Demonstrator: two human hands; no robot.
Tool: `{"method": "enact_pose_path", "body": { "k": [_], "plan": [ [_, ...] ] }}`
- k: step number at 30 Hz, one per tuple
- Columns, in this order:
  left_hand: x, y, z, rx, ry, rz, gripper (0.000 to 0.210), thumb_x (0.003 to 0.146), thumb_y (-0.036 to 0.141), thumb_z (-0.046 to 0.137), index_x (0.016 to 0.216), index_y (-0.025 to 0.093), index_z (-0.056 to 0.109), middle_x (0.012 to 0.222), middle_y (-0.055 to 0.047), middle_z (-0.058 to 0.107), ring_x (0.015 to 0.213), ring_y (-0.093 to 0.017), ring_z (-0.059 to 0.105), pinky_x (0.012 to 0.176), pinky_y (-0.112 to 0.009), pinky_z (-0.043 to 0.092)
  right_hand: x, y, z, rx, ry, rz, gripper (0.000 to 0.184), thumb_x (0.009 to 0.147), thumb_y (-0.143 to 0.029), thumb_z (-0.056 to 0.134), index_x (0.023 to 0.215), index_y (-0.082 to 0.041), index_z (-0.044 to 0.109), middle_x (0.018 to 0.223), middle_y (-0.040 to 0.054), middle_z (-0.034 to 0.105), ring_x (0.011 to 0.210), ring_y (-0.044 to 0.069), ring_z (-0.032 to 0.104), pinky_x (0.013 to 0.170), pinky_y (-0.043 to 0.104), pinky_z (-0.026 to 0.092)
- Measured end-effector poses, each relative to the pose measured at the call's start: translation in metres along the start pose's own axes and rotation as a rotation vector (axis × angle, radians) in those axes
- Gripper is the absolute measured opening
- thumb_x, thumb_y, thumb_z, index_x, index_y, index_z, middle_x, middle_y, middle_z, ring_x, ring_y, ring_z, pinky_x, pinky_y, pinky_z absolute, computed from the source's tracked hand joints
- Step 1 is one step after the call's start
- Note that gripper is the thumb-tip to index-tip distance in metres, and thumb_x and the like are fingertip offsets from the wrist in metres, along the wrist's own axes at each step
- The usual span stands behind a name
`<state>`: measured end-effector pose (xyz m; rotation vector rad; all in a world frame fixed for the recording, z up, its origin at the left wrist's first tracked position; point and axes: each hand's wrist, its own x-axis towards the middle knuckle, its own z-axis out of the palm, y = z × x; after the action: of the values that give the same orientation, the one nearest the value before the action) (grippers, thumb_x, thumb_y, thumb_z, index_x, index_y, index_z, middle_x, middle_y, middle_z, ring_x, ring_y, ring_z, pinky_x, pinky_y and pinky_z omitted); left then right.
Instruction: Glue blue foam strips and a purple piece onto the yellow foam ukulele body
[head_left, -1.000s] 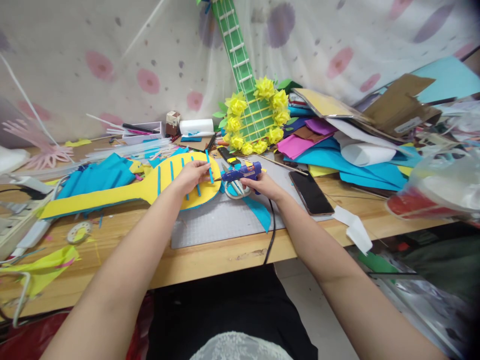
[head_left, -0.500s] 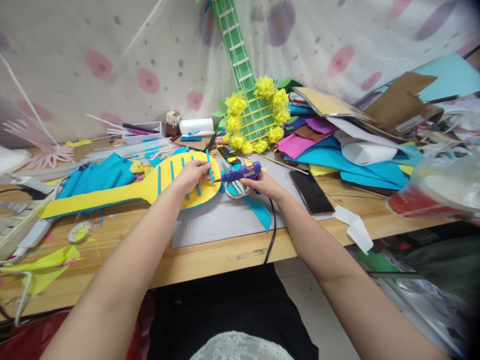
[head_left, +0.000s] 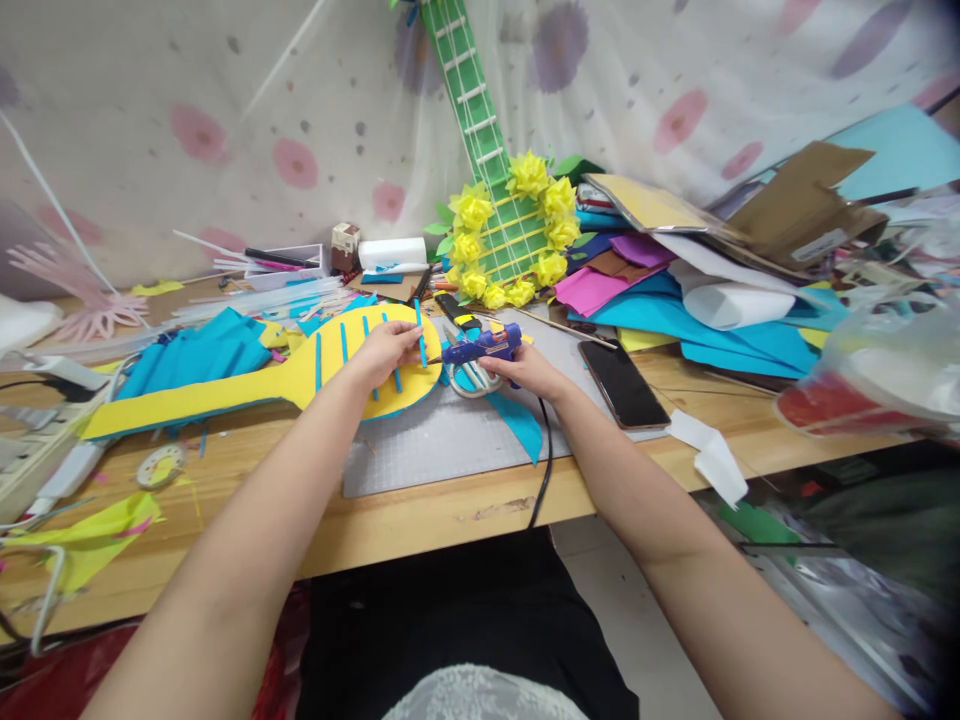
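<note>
A yellow guitar-shaped cutout (head_left: 330, 345) with a blue edge lies on the table, its neck toward the left and several blue strips across its round body. My left hand (head_left: 390, 352) is over the body, fingertips pinched on a blue strip (head_left: 421, 335) near the right end. In my right hand (head_left: 529, 368) is a blue hot glue gun (head_left: 484, 345), its nozzle pointing left and almost at that strip; whether it touches, I cannot tell. White-handled scissors (head_left: 474, 378) lie beneath the glue gun, beside a blue offcut (head_left: 517, 425) on the grey cutting mat (head_left: 420, 460).
A green paper guitar with yellow flowers (head_left: 502, 230) leans against the curtain. To the right are a black phone (head_left: 622, 385), stacked coloured sheets (head_left: 660, 310) and a plastic cup (head_left: 862, 390). Crumpled blue material (head_left: 195, 355) and a tape roll (head_left: 160, 466) lie left. The gun's cord (head_left: 546, 470) hangs over the table edge.
</note>
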<state>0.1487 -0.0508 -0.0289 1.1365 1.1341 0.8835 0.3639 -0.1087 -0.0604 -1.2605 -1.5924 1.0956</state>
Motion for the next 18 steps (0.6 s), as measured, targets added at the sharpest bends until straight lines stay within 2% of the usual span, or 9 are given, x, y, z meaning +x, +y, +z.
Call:
{"method": "enact_pose_path", "body": {
  "k": [9,18],
  "plan": [
    [-0.0009,0.0,0.0008,0.024,-0.014,0.02,0.017,0.067,0.024,0.07,0.067,0.012,0.058,0.059,0.0,0.054,0.051,-0.007,0.051,0.057,-0.023,0.048,0.0001,-0.0037,0.0023,0.043,0.036,0.041,0.036,0.059,-0.05,0.067,0.063,-0.017,0.053,0.051,-0.0033,0.047,0.049,0.009,0.043,0.046,0.023,0.035],
    [-0.0056,0.0057,0.004,0.066,-0.026,-0.001,0.016,0.067,0.023,0.069,0.065,0.012,0.058,0.057,0.002,0.053,0.052,-0.007,0.05,0.055,-0.021,0.046,0.0016,-0.0035,0.0029,0.054,0.061,0.038,0.037,0.058,-0.05,0.067,0.062,-0.017,0.052,0.051,-0.0031,0.047,0.052,0.009,0.043,0.048,0.023,0.035]
  ]
}}
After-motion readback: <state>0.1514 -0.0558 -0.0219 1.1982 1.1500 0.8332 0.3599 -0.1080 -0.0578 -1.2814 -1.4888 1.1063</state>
